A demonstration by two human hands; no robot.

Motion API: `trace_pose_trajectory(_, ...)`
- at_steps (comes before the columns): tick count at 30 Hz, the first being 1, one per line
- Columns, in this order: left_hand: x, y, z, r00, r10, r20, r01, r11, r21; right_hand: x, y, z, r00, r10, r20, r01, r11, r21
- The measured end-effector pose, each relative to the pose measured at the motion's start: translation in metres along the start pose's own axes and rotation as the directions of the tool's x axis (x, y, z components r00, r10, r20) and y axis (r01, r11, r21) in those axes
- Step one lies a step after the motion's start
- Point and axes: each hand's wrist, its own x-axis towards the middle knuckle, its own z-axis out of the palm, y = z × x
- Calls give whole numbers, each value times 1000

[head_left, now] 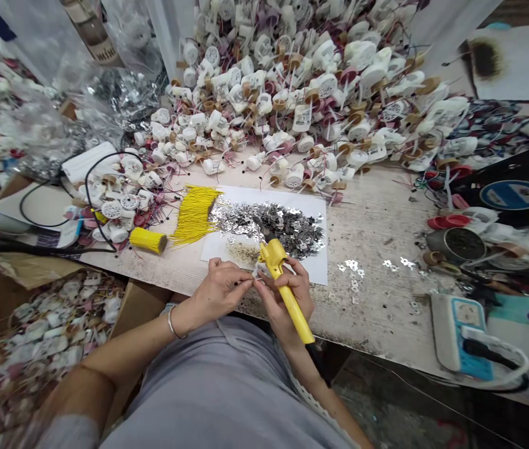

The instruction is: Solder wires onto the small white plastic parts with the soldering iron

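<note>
My right hand (287, 298) is closed round a yellow soldering iron (284, 282) whose dark tip points away over a heap of small silver metal pieces (273, 224) on a white sheet (313, 265). My left hand (220, 288) is pinched on a small whitish part with thin wires, held right against the right hand at the table's near edge. A fan of yellow wires (194, 215) lies at the left end of the sheet. A small mound of tan bits (244, 252) sits just beyond my left hand.
A big heap of white and pink coil parts (320, 81) fills the back of the table. A yellow spool (148, 240) and black cable (87, 199) lie left. A cardboard box of parts (44, 337) stands lower left. A white-blue power strip (463, 333) sits right.
</note>
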Motion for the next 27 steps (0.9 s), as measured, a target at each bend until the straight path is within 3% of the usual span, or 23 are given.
trace_pose_trajectory(3,-1,2,2,995,-70,-73,63,994,-89,-4,-1,1,998,29,-58,-31,999,-41)
trace_pose_trajectory(6,-1,-1,3,983,-111,-145,96,989,-110,-8,0,-5,997,-67,-22,66,996,-59)
trace_pose_trajectory(9,0,-3,1,999,-22,-28,22,1000,-16,-9,2,-10,991,-132,30,134,988,-81)
trace_pose_trajectory(12,0,-1,0,997,12,72,-13,1000,18,-9,4,-10,994,-103,37,106,991,-87)
trace_pose_trajectory(17,1,2,1,994,-100,-53,101,995,17,-9,4,-13,996,-81,26,84,987,-138)
trace_pose_trajectory(22,3,0,6,993,-82,83,63,975,212,-10,-2,-44,966,-235,107,252,950,-184)
trace_pose_trajectory(27,5,2,9,999,-39,-16,42,974,224,-18,-18,-86,908,-320,272,388,887,-252)
